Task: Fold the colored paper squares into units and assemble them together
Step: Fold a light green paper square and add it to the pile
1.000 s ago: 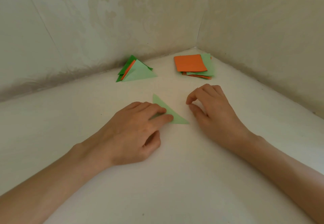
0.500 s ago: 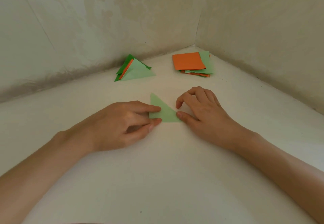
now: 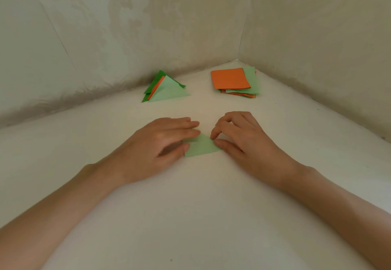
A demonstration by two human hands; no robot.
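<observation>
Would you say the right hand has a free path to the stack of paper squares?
Probably yes: the right hand pinches the green triangle, but only bare table lies between it and the stack of paper squares beyond.

The left hand [image 3: 160,142] hides one corner of the light green triangle [image 3: 202,148]; both forearms [image 3: 63,206] are cropped.

No legible txt, labels, nos. or signs anywhere; papers plain, unprinted.

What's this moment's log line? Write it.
left hand presses light green triangle | right hand pinches its right corner | folded units, paper stack behind
</observation>
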